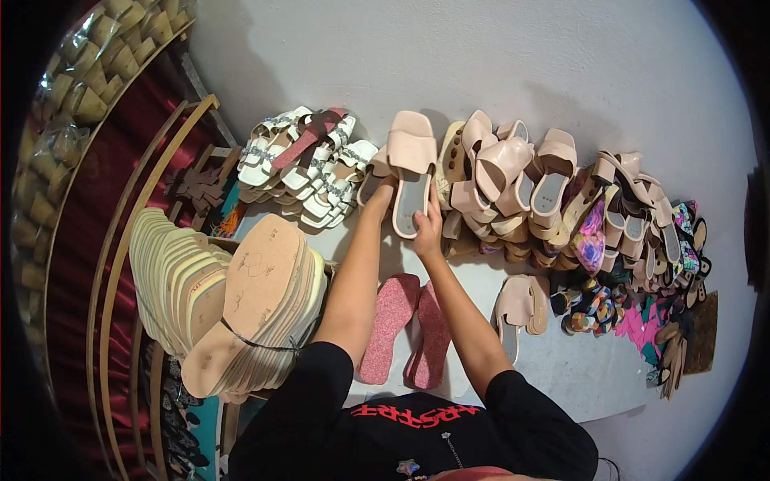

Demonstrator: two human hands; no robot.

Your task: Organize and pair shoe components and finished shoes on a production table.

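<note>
A beige slide sandal (412,152) with a wide strap and grey insole is held up, sole side toward the table. My right hand (429,230) grips its right edge near the heel, the thumb lying on the insole. At its left edge is my left hand (385,194), closed on the sandal, its fingers partly hidden. Just behind that hand, a second beige slide (371,178) shows; whether the hand touches it I cannot tell. On the table below, between my forearms, lie two pink glittery wedge soles (390,329) (431,337).
White sandals (301,160) are heaped at the back left. Beige sandals (553,176) pile along the wall to the right, with colourful ones (597,309) beyond. A beige pair (521,309) sits right of my arm. Tied insole stacks (265,272) stand left, beside a wooden-framed rack (152,192).
</note>
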